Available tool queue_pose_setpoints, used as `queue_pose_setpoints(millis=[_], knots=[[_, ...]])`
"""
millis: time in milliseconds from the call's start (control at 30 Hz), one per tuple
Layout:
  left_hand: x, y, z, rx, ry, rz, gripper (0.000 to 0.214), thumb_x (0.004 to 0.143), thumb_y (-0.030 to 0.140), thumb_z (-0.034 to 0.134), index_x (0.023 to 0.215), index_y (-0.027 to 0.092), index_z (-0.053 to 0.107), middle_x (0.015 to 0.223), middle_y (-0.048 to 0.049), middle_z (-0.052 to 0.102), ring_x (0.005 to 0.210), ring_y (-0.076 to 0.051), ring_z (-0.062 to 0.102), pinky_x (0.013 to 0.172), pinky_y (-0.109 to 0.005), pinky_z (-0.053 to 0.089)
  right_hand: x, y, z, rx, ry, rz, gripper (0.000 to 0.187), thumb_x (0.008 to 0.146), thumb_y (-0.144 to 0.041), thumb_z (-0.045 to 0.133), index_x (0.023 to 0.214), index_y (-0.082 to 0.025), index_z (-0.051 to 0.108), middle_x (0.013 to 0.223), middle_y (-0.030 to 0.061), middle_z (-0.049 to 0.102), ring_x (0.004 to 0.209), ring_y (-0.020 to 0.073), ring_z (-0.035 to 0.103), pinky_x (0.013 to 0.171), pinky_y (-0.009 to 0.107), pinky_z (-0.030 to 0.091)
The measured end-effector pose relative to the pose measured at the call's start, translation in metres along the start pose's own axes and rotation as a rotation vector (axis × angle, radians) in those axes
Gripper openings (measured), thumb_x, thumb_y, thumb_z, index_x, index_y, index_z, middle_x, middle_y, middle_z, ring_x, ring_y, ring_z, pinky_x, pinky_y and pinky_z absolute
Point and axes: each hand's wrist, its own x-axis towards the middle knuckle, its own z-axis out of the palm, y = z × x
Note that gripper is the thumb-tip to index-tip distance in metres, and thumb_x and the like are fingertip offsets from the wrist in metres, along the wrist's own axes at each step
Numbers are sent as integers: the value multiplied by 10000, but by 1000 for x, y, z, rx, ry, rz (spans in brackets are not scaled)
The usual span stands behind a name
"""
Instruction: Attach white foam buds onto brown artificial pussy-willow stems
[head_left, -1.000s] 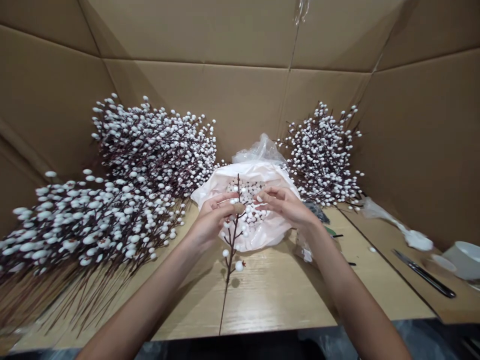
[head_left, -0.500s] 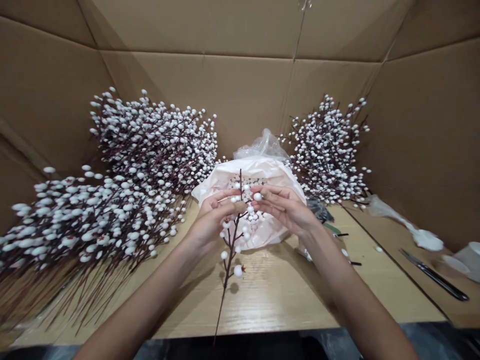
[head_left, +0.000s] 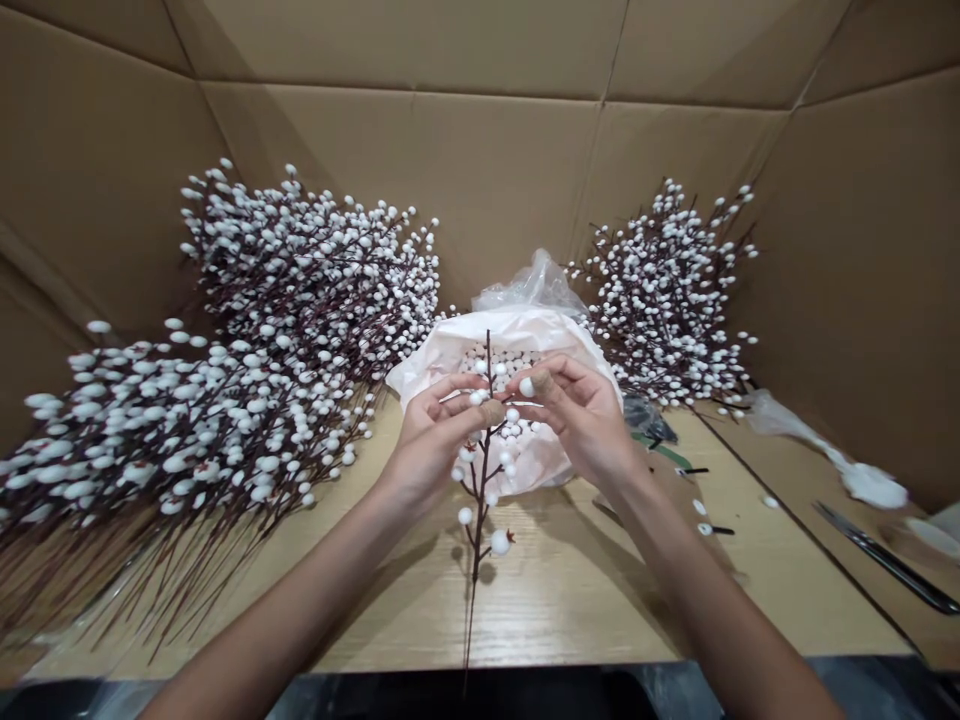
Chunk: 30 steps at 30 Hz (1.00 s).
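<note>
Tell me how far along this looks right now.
Done: dense beaded stems heaped left and right. In hand: a sparse stem held by the left hand, while the right hand pinches a white bead. Left: many beads in the plastic bag.

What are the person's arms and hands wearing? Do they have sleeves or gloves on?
No sleeves show: both arms are bare, with no watch or bracelet in view. The left hand and right hand have no gloves, but each thumb tip has a tan wrap, maybe tape; it's hard to tell.
</note>
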Motion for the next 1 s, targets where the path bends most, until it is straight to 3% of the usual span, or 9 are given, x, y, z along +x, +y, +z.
queue_pose_setpoints(millis=[400,700,1000], knots=[[2,-2,-1,3,-33,38,319,504,159,805,761,161,615,633,-8,707,629,-166,673,626,-251,508,-2,0,0,-11,17,-6,296,667,-448,723,740,-186,606,775,22,651,735,131,632,710,281,548],[4,-5,-8,93,-66,95,294,573,158,799,792,153,602,614,11,693,572,-107,644,550,-172,460,-2,0,2,-45,36,-46,196,688,-358,734,723,-177,667,745,24,669,708,142,658,716,318,567],[4,-6,-8,115,-73,121,337,570,139,799,826,141,579,596,16,670,542,-96,618,519,-169,453,-3,2,5,-28,80,-53,207,638,-353,772,690,-174,681,727,18,685,670,123,654,677,269,577]])
